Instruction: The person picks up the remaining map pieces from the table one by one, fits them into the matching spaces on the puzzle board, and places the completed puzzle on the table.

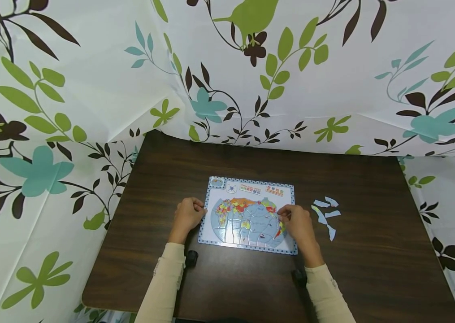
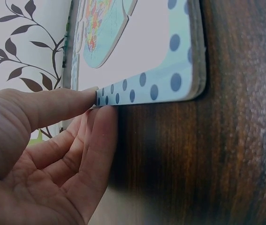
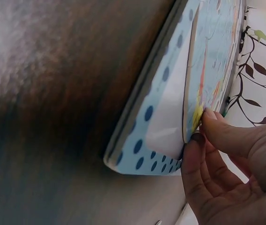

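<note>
Got a world map puzzle board (image 1: 251,248) lying face up near the centre of the frame in the head view, flat on a dark wood table (image 1: 372,251). Edged all round with a pale blue border with dark dots, plus some small coloured lettering along the top. Mostly taken up by an oval map (image 1: 247,224), blue seas with patches of red, orange, yellow and green, shiny enough to catch some glare.

Holding the board's left edge with the left hand (image 1: 187,218): thumb over the dotted border, forefinger up against the edge, so basically a light pinch, other fingers loosely bent.

Pinching over on the other side too, with the right hand (image 1: 297,226) just right of centre: thumb and fingertips closed on a puzzle piece (image 3: 196,89) at the right end of the map. Can't really tell how far out of its slot.

Also got a little bunch of loose pieces (image 1: 333,214) right of the board, past the right hand, mostly pale blue and lying close together.

Seeing cream sleeves (image 1: 162,280) coming up from the bottom, and a white leaf-print cloth (image 1: 231,76) across the top and down both sides.
</note>
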Motion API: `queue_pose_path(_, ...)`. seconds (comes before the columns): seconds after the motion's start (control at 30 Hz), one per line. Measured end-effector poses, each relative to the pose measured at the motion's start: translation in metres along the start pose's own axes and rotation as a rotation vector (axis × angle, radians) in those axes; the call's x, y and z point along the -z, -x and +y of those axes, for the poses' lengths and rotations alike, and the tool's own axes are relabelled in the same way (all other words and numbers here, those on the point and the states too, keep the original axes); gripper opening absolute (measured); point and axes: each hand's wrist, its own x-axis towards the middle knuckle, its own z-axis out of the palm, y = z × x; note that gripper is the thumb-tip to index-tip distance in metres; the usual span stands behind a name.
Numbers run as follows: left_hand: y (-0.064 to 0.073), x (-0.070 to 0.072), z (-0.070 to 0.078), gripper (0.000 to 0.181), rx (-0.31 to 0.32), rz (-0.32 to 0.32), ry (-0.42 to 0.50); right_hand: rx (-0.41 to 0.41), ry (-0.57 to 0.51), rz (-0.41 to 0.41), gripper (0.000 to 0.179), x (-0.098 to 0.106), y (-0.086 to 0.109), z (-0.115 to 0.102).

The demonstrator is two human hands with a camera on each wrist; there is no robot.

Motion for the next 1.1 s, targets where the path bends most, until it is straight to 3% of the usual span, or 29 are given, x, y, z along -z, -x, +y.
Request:
queue_pose_path(0.53,0.0,0.0,-0.001,0.018,0.004,-0.006,0.003,0.02,-0.008,0.027,0.01,0.0,0.002,0.003)
queue_pose_path(1.1,-0.002,0.0,0.0,0.018,0.03,-0.023,-0.002,0.036,0.001,0.105,0.015,0.017,-0.003,0.016)
